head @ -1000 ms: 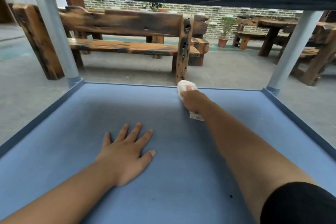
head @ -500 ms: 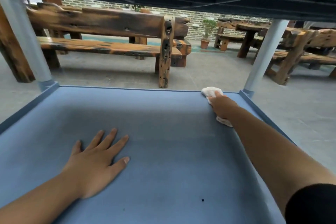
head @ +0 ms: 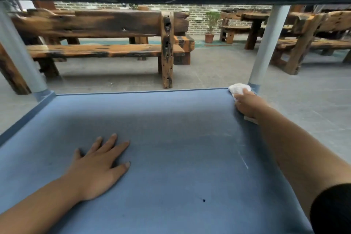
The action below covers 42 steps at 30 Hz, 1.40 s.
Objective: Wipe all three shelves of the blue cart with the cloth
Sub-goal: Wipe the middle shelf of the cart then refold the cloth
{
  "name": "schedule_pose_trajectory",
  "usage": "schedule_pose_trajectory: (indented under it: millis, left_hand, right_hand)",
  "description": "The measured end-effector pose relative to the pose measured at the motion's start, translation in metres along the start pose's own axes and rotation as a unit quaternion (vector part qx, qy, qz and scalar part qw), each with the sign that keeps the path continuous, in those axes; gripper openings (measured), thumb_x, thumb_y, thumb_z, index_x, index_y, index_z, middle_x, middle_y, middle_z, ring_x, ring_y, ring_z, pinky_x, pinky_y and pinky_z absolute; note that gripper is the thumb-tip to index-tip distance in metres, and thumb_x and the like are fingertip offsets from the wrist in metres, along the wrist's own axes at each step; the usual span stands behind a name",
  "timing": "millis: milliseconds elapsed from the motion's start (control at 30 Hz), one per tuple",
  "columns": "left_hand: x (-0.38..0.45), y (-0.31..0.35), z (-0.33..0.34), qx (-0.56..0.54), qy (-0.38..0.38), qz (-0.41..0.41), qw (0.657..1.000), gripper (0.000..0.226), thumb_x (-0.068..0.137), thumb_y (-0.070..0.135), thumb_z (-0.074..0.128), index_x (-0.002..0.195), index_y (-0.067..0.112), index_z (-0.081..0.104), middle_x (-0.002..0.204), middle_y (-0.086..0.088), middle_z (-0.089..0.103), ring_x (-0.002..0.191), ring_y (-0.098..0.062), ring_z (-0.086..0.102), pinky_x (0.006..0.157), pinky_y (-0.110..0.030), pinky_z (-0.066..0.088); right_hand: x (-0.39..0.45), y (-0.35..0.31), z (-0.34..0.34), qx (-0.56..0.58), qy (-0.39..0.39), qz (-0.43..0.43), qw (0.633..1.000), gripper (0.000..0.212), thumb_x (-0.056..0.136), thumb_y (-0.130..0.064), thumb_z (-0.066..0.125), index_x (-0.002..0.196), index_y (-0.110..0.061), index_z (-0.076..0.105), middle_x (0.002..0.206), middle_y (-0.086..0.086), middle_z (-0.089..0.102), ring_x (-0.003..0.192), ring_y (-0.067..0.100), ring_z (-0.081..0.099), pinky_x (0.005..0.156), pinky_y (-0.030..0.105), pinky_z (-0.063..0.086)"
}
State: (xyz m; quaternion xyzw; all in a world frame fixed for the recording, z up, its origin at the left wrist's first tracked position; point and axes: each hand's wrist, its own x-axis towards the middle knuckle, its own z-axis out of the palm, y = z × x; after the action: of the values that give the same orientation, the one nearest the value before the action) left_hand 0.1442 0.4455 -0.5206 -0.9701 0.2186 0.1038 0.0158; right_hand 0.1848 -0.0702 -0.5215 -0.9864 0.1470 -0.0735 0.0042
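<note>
One shelf point(head: 171, 167) of the blue cart under wipe; right hand point(head: 247, 105), its grip bunched round the cloth point(head: 239, 88), has swept from mid rear edge to the far right corner (rear edge covered); left hand point(head: 96, 169) stays flat, bracing.

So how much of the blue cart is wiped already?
Hard to say what's finished. Right now the right hand presses the white cloth into the far right corner of this blue shelf, while the left hand rests flat on it. A dark speck near the front remains. The other shelves' tops aren't visible.
</note>
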Motion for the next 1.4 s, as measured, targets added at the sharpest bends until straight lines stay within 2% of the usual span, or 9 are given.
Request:
schedule_pose_trajectory:
  millis: [133,267,433,600,733,967,1133,1233,1400]
  left_hand:
    - [0.015,0.054,-0.012,0.001,-0.001,0.068,0.998,0.081,0.078,0.083,0.021,0.150,0.049,0.006,0.163,0.010,-0.011,0.149,-0.012,-0.010,0.116,-0.058,0.003]
    - [0.030,0.121,0.000,-0.061,-0.010,0.107,0.992,0.088,0.063,0.092,0.007,0.144,0.059,-0.007,0.161,0.015,-0.015,0.148,-0.015,-0.016,0.112,-0.064,-0.007]
    - [0.039,0.131,0.016,-0.030,0.022,0.090,0.995,0.084,0.064,0.093,0.002,0.137,0.061,-0.023,0.158,0.016,-0.025,0.146,-0.016,-0.024,0.110,-0.066,-0.011]
    - [0.037,0.133,0.014,-0.026,0.025,0.090,0.995,0.083,0.066,0.091,0.003,0.139,0.060,-0.021,0.159,0.015,-0.024,0.146,-0.016,-0.024,0.110,-0.067,-0.010]
    - [0.039,0.133,0.014,-0.032,0.031,0.089,0.995,0.083,0.067,0.091,0.004,0.140,0.060,-0.019,0.160,0.014,-0.022,0.147,-0.017,-0.022,0.110,-0.066,-0.010]
    - [0.037,0.133,0.015,-0.029,0.036,0.088,0.995,0.083,0.068,0.091,0.005,0.141,0.058,-0.017,0.160,0.014,-0.021,0.147,-0.015,-0.021,0.110,-0.066,-0.009]
    - [0.036,0.135,0.016,-0.035,0.043,0.092,0.994,0.084,0.067,0.091,0.005,0.142,0.058,-0.015,0.161,0.014,-0.019,0.147,-0.014,-0.020,0.111,-0.065,-0.008]
    - [0.035,0.136,0.017,-0.031,0.044,0.092,0.994,0.085,0.066,0.092,0.003,0.142,0.058,-0.017,0.160,0.014,-0.020,0.147,-0.014,-0.020,0.111,-0.065,-0.008]
    - [0.037,0.133,0.019,-0.033,0.044,0.088,0.995,0.084,0.066,0.092,0.003,0.140,0.058,-0.020,0.159,0.015,-0.023,0.146,-0.014,-0.022,0.110,-0.065,-0.009]
  right_hand:
    - [-0.004,0.000,-0.002,0.042,0.007,0.007,0.999,0.058,0.092,-0.023,0.032,0.147,-0.035,0.022,0.158,0.007,0.019,0.147,0.024,0.013,0.118,0.046,0.022]
    - [-0.010,0.000,-0.003,0.053,0.006,0.008,0.999,0.061,0.089,-0.026,0.031,0.147,-0.038,0.017,0.158,0.003,0.014,0.148,0.021,0.009,0.118,0.047,0.022]
    - [-0.004,0.004,-0.008,0.020,0.031,-0.049,0.998,0.043,0.096,-0.013,0.037,0.138,-0.017,0.039,0.148,0.015,0.034,0.140,0.026,0.030,0.116,0.038,0.027]
    - [0.001,-0.008,-0.015,0.042,0.012,0.007,0.999,0.036,0.103,-0.026,0.035,0.133,-0.012,0.050,0.143,0.012,0.045,0.131,0.024,0.043,0.110,0.030,0.028]
    - [-0.008,-0.070,-0.019,0.074,-0.021,-0.018,0.997,0.047,0.102,-0.042,0.039,0.144,-0.020,0.045,0.148,0.013,0.044,0.130,0.033,0.045,0.109,0.037,0.031]
    - [-0.027,-0.201,-0.018,0.116,-0.088,-0.134,0.980,0.048,0.103,-0.035,0.037,0.149,-0.024,0.034,0.146,0.013,0.046,0.122,0.034,0.051,0.098,0.038,0.039]
    - [-0.027,-0.175,-0.031,0.109,-0.133,-0.080,0.982,0.044,0.102,-0.018,0.034,0.146,-0.013,0.038,0.146,0.014,0.044,0.129,0.028,0.045,0.100,0.032,0.034]
    - [-0.022,-0.143,-0.035,0.063,-0.081,-0.105,0.989,0.042,0.102,-0.017,0.037,0.144,-0.012,0.042,0.149,0.013,0.040,0.135,0.026,0.040,0.108,0.031,0.027]
    - [-0.025,-0.043,-0.027,-0.019,-0.025,-0.044,0.999,0.059,0.096,-0.026,0.039,0.149,-0.042,0.020,0.161,-0.002,0.013,0.143,0.023,0.023,0.115,0.042,0.023]
